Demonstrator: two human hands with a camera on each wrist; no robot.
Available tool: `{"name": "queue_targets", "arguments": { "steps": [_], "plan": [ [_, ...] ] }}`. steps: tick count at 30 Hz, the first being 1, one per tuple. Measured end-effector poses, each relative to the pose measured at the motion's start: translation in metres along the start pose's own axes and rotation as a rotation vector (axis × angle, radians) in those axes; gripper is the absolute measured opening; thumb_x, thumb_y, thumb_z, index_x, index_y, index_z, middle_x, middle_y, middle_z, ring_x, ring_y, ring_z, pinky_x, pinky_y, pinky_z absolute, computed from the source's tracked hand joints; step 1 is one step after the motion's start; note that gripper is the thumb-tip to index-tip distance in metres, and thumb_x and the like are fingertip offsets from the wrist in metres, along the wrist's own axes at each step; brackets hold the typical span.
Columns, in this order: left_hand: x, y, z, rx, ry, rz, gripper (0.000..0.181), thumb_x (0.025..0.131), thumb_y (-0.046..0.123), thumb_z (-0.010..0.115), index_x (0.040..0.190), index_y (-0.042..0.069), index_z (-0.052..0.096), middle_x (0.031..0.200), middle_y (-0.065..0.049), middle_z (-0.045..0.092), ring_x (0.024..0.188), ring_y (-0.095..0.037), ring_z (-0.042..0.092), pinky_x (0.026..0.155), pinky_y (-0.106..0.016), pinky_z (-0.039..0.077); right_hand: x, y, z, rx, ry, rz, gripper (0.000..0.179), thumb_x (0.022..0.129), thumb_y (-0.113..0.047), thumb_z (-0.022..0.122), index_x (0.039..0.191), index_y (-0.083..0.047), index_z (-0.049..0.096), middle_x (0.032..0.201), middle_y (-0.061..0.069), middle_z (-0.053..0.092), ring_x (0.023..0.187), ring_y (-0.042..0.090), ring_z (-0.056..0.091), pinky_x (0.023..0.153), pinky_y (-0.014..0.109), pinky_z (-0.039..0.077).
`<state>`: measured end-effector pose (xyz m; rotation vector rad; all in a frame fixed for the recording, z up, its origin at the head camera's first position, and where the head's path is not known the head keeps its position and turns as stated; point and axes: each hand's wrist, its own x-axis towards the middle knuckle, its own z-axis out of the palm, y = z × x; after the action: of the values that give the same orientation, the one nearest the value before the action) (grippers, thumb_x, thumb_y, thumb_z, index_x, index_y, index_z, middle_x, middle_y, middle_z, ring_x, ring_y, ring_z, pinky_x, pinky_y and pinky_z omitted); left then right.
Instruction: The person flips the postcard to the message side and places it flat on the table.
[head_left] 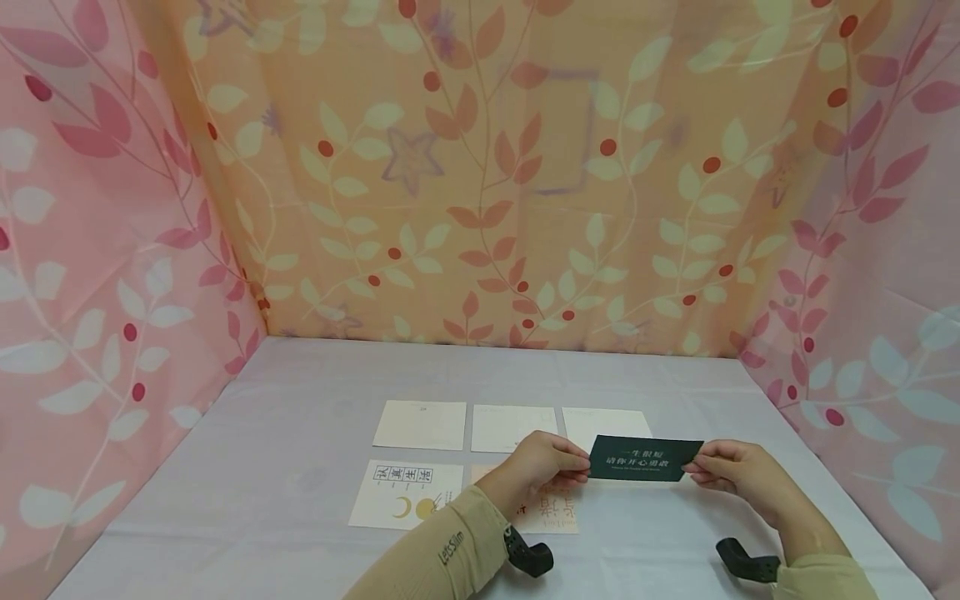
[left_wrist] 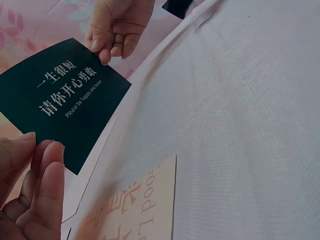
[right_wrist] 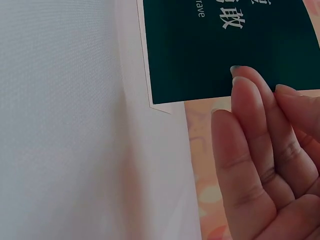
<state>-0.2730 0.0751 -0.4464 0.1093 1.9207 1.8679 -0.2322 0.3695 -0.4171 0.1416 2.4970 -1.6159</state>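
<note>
A dark green card (head_left: 646,459) with white Chinese writing and a small English line is held above the table by both hands. My left hand (head_left: 543,463) pinches its left edge between thumb and fingers. At the opposite edge, my right hand (head_left: 738,477) pinches it the same way, seen closely in the right wrist view, where the card (right_wrist: 200,65) fills the top. Below my left hand lies a cream card with orange lettering (head_left: 555,510), partly covered by that hand and forearm. Left of it is a white card with a yellow moon drawing (head_left: 405,493), its corner behind the sleeve.
A back row holds three pale cards: a left one (head_left: 419,425), a middle one (head_left: 513,427) and a right one (head_left: 604,423) partly behind the green card. All lie on a white cloth (head_left: 247,467). Patterned curtains (head_left: 480,167) enclose the back and sides.
</note>
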Motion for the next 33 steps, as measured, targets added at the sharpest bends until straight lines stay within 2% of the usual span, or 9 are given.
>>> {"name": "queue_targets", "arguments": {
  "steps": [9, 17, 26, 33],
  "plan": [
    [0.0001, 0.0, -0.0007, 0.005, 0.007, -0.003, 0.004, 0.079, 0.008, 0.068, 0.079, 0.007, 0.072, 0.071, -0.008, 0.068, 0.064, -0.017, 0.066, 0.06, -0.028, 0.054, -0.0005, 0.0002, 0.0009, 0.017, -0.01, 0.008, 0.026, 0.091, -0.02, 0.056, 0.098, 0.004, 0.06, 0.097, 0.017, 0.067, 0.086, 0.026, 0.065, 0.074, 0.029, 0.053],
    [0.0012, -0.0027, -0.0007, 0.04, 0.011, 0.006, 0.003, 0.077, 0.005, 0.069, 0.078, 0.007, 0.071, 0.071, -0.007, 0.067, 0.063, -0.017, 0.064, 0.059, -0.028, 0.054, -0.0002, 0.0008, 0.001, 0.045, -0.025, -0.02, 0.027, 0.09, -0.017, 0.058, 0.1, 0.008, 0.06, 0.096, 0.015, 0.067, 0.088, 0.027, 0.065, 0.076, 0.033, 0.053],
    [0.0021, -0.0031, -0.0002, 0.029, -0.001, 0.003, 0.006, 0.078, 0.004, 0.068, 0.082, 0.002, 0.071, 0.073, -0.006, 0.067, 0.065, -0.016, 0.064, 0.061, -0.029, 0.054, -0.0007, 0.0028, -0.0021, 0.061, -0.074, -0.077, 0.04, 0.092, -0.022, 0.055, 0.109, 0.014, 0.055, 0.099, 0.011, 0.067, 0.09, 0.021, 0.064, 0.077, 0.032, 0.052],
    [0.0014, -0.0022, -0.0004, 0.017, 0.009, -0.009, 0.006, 0.08, 0.005, 0.066, 0.082, 0.002, 0.07, 0.074, -0.008, 0.067, 0.064, -0.015, 0.063, 0.061, -0.028, 0.054, -0.0016, 0.0009, -0.0006, 0.056, -0.042, -0.054, 0.042, 0.092, -0.026, 0.054, 0.107, 0.013, 0.057, 0.095, 0.008, 0.067, 0.086, 0.022, 0.065, 0.076, 0.033, 0.053]
  ]
}}
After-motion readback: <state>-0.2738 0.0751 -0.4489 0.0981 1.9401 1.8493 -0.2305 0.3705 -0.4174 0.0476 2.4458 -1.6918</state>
